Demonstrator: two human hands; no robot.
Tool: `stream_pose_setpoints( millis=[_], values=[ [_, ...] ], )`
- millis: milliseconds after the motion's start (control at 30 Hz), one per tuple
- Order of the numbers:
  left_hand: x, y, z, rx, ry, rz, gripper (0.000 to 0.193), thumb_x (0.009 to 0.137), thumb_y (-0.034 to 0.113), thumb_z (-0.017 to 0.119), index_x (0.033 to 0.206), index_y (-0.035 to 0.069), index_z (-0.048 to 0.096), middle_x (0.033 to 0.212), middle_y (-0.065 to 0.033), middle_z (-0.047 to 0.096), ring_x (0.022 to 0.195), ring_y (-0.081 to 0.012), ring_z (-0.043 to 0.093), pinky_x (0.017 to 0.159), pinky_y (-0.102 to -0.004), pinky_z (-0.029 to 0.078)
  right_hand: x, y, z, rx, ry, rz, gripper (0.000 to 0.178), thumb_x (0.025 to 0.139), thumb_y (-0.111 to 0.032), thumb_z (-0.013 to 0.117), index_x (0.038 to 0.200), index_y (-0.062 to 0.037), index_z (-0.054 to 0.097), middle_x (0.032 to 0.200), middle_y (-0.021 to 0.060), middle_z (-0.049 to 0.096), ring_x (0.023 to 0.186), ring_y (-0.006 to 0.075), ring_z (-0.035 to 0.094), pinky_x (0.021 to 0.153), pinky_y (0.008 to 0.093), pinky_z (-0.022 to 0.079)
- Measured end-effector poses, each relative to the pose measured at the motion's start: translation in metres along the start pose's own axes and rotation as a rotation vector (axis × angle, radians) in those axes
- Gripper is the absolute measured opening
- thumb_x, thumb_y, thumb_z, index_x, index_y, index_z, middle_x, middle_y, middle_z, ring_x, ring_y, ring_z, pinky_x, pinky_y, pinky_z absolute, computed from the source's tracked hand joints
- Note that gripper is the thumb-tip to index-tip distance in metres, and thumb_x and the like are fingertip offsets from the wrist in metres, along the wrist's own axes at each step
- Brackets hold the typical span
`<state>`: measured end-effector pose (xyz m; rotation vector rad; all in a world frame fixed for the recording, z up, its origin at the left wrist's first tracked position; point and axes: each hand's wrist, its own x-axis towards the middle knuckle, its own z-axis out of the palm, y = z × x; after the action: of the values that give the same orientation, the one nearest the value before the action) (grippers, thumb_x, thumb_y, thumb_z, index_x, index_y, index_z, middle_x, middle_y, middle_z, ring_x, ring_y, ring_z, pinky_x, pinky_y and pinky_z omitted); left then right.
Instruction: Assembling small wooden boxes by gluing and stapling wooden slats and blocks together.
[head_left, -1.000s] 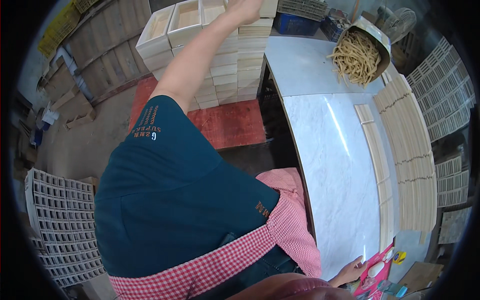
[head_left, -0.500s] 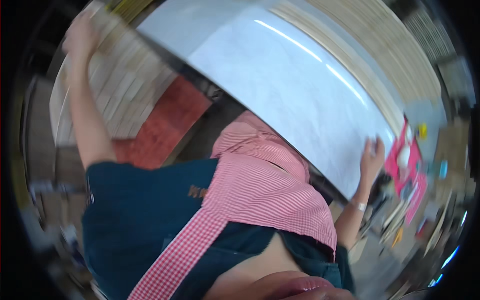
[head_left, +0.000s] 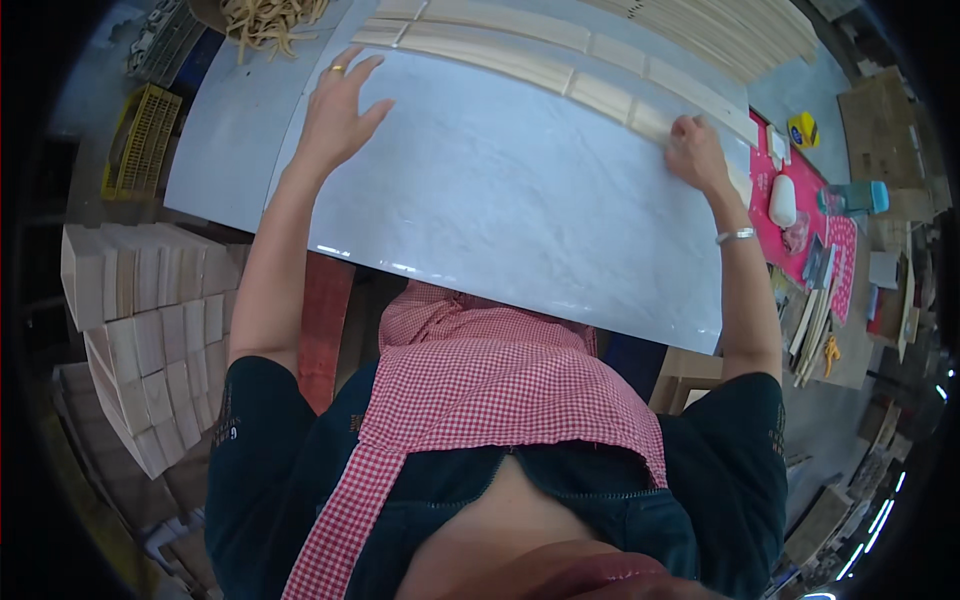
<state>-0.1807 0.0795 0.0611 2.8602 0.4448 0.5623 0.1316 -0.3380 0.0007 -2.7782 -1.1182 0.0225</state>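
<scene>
Two long rows of pale wooden strips (head_left: 500, 62) lie across the far side of a glossy white marbled tabletop (head_left: 500, 180), with narrow lines crossing them at intervals. My left hand (head_left: 338, 112), with a ring on one finger, is over the tabletop by the left end of the nearer row. Its thumb and fingers are spread and nothing is in them. Near the right end of that row, my right hand (head_left: 697, 155) has its fingers curled closed on the nearer wooden strip. The fingertips partly hide the grip.
Stacked pale wooden boxes (head_left: 165, 330) stand at my left, below a yellow crate (head_left: 142, 145). Wood curls (head_left: 268, 22) heap at the far left. More strips (head_left: 715, 30) lie at the back right. A white bottle (head_left: 782, 200) and a teal-lidded container (head_left: 855, 198) sit at the right.
My left hand has left the wooden box stack and swung right to the tabletop. The view has turned toward the table. My right hand has moved to the strips and its fingers have curled.
</scene>
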Motion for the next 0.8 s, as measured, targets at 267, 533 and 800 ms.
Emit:
stream_pose_setpoints(
  millis=[267, 533, 800],
  values=[
    [0.105, -0.05, 0.07, 0.29, -0.094, 0.158, 0.061, 0.086, -0.001, 0.056, 0.144, 0.013, 0.05, 0.154, -0.008, 0.045, 0.139, -0.0312, 0.046, 0.108, -0.0463, 0.044, -0.022, 0.025, -0.017, -0.02, -0.033, 0.044, 0.027, 0.082, -0.015, 0.071, 0.107, -0.0055, 0.067, 0.113, 0.016, 0.063, 0.1, 0.0391, 0.062, 0.087, 0.0449, 0.052],
    [0.114, -0.087, 0.036, 0.333, -0.472, 0.11, 0.014, 0.09, 0.006, 0.055, 0.096, 0.006, 0.068, 0.096, -0.0131, 0.073, 0.092, -0.04, 0.066, 0.082, -0.0487, 0.052, -0.023, 0.005, -0.074, -0.027, -0.122, 0.06, 0.022, 0.088, -0.023, 0.068, 0.096, -0.0018, 0.066, 0.099, 0.0149, 0.069, 0.089, 0.037, 0.066, 0.076, 0.0444, 0.053],
    [0.032, -0.023, -0.001, 0.155, -0.403, 0.203, 0.015, 0.093, 0.013, 0.055, 0.091, 0.001, 0.063, 0.096, -0.0168, 0.071, 0.087, -0.0397, 0.066, 0.079, -0.0477, 0.053, -0.058, -0.044, -0.05, 0.008, 0.085, 0.223, 0.018, 0.089, -0.018, 0.062, 0.099, -0.0037, 0.067, 0.09, 0.0175, 0.072, 0.08, 0.0421, 0.068, 0.071, 0.0495, 0.053]
  ],
)
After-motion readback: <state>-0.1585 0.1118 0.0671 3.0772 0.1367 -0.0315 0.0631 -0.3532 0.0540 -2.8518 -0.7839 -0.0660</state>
